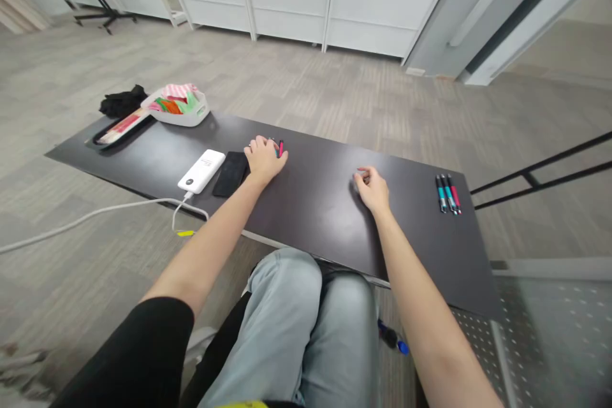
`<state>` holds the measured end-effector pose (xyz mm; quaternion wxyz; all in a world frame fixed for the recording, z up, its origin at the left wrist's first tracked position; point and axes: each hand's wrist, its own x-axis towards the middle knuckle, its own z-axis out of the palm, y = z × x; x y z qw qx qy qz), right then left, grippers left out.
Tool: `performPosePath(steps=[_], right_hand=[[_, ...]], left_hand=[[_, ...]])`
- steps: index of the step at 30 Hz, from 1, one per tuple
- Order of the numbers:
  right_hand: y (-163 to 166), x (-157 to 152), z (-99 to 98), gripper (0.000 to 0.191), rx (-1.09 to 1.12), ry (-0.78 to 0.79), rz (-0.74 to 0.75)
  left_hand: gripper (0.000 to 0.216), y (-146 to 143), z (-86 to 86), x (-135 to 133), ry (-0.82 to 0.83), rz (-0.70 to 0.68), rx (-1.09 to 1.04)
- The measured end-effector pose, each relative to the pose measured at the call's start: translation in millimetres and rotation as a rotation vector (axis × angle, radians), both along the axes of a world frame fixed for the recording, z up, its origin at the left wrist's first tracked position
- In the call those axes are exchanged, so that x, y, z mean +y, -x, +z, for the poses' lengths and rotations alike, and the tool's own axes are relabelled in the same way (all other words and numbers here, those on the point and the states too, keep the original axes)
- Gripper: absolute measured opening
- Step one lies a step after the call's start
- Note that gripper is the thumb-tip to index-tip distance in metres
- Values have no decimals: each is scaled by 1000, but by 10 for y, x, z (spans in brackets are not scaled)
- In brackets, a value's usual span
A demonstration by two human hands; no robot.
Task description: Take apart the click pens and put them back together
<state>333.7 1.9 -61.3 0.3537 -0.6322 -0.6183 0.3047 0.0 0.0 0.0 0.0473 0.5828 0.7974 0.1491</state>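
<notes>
My left hand (264, 158) rests on the dark table, its thumb and fingers closed around a few pens. A red pen (281, 148) shows between thumb and fingers, with a bit of blue beside it; the rest is hidden under the palm. My right hand (373, 188) is over the middle right of the table, fingers loosely curled and thumb apart, with nothing visible in it. At the table's right end, blue pens (444, 194) and a red pen (454, 194) lie side by side.
A black phone (230, 174) and a white power bank (201, 171) with a cable (119, 207) lie left of my left hand. Farther left are a white basket (184, 118) of colourful cloth, a black tray (119, 130) and black fabric (123, 102). The dark table (315, 204) is narrow.
</notes>
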Motion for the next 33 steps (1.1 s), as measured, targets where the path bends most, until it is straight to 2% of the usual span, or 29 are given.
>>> performPosePath(steps=[3,6,9,11,14,16,17,19,22,24,27,30,33], right_hand=[[-22,22,-32,23,65,-17,-7],[-27,10,-31,26,166,-52,4],[-18,-5,-13,27,181,-53,15],[-11,-4,2,28,179,-46,16],[-9,33,21,30,231,-61,25],[-22,93,24,32,298,-87,32],[-34,133,18,33,335,-94,33],[-68,221,-12,44,414,-91,35],[-119,322,-84,69,557,-124,47],[-132,341,-126,74,611,-172,80],[-133,315,-151,69,585,-205,138],[-165,298,-142,63,524,-191,134],[-262,334,-127,60,517,-167,86]], left_hand=[[42,18,-73,214,80,-33,127],[38,18,-111,298,116,-59,209],[32,-57,-61,341,86,-81,171],[31,-198,-6,389,66,-137,-27],[30,-574,11,492,57,-363,-623],[30,-887,-61,555,77,-508,-1018],[29,-1038,-122,578,80,-558,-1143],[35,-1284,-273,602,46,-628,-1258],[58,-1456,-499,589,14,-722,-1255],[65,-1464,-598,564,15,-762,-1226],[59,-1431,-663,541,-22,-774,-1160],[48,-1419,-698,566,-60,-775,-1119],[44,-1411,-739,628,-117,-735,-1255]])
